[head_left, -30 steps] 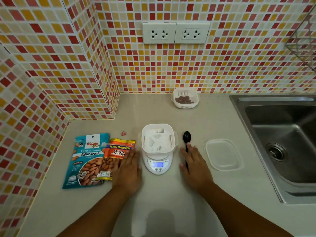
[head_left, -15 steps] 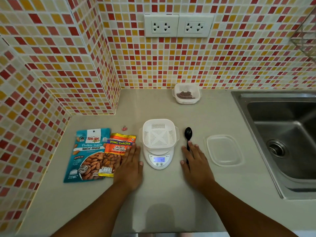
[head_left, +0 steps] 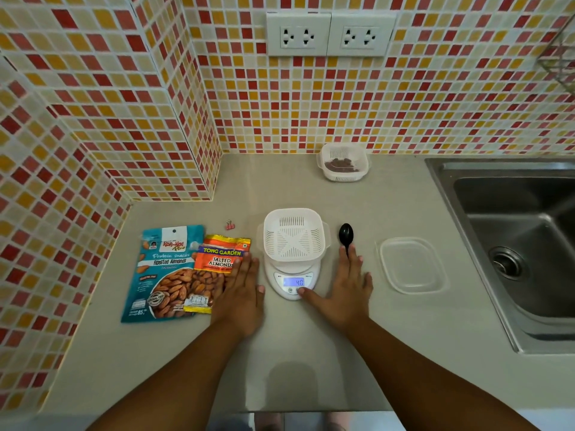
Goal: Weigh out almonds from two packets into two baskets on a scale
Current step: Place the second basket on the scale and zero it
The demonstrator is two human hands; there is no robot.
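A white digital scale (head_left: 292, 279) with a lit blue display stands mid-counter and carries an empty white slotted basket (head_left: 293, 235). A second white basket (head_left: 343, 162) holding dark almonds sits by the back wall. A blue packet of roasted almonds (head_left: 161, 272) lies at the left, with an orange salted-almonds packet (head_left: 214, 269) partly over it. My left hand (head_left: 241, 293) lies flat on the counter, its fingers over the orange packet's edge. My right hand (head_left: 345, 290) lies flat over the handle of a black spoon (head_left: 346, 234), its thumb touching the scale's front buttons.
A clear plastic lid (head_left: 410, 265) lies right of the spoon. A steel sink (head_left: 516, 244) fills the right side. A small pink binder clip (head_left: 230, 225) sits behind the packets. Tiled walls close the left and back; two sockets (head_left: 329, 34) are on the back wall.
My right hand has shifted left so its thumb now touches the scale's buttons. The left hand stays flat by the orange packet. The camera has tilted slightly.
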